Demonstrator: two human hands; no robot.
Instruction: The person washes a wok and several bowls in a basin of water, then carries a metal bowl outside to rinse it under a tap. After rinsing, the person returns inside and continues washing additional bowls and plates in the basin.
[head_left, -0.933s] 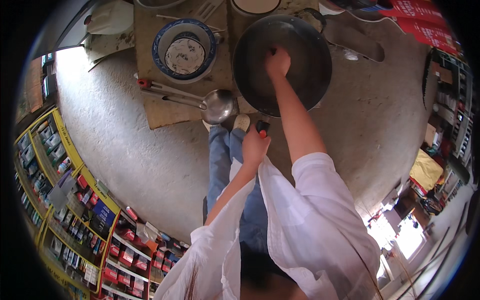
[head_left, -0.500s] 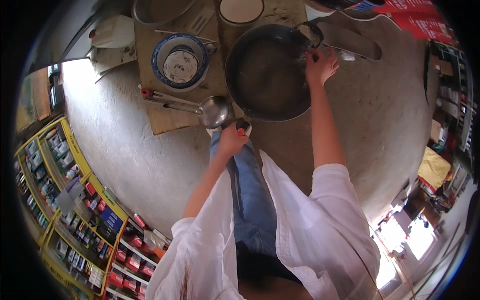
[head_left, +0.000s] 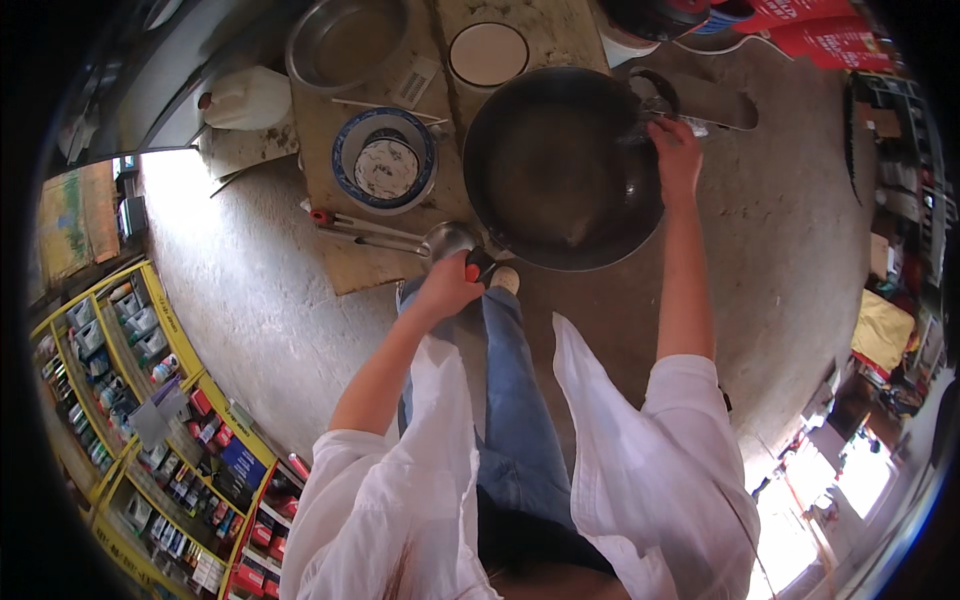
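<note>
A big dark wok [head_left: 520, 190] sits at the table's right edge, brownish and wet-looking inside. My left hand [head_left: 447, 287] is closed round its black, orange-tipped handle [head_left: 481, 264], on the near side. At the wok's right rim my right hand [head_left: 679, 160] is closed, its fingertips pinching the edge below a dark looped part [head_left: 656, 88] and some shiny, see-through material. Just beyond my left hand lies a steel ladle [head_left: 450, 237], its bowl partly hidden. A blue-rimmed bowl [head_left: 345, 135] stands left of the wok, with a smaller patterned dish [head_left: 386, 168] in it.
A steel basin [head_left: 345, 85] and a round white-topped container [head_left: 488, 53] stand farther back on the worn wooden table [head_left: 355, 270]. A white jug [head_left: 248, 98] is at the left. Shelves of packaged goods [head_left: 150, 400] line the left side; red bags [head_left: 830, 45] lie far right.
The whole view has shifted, so the table things appear lower and farther right. My left hand has moved left relative to the ladle and covers more of it. My legs have moved apart.
</note>
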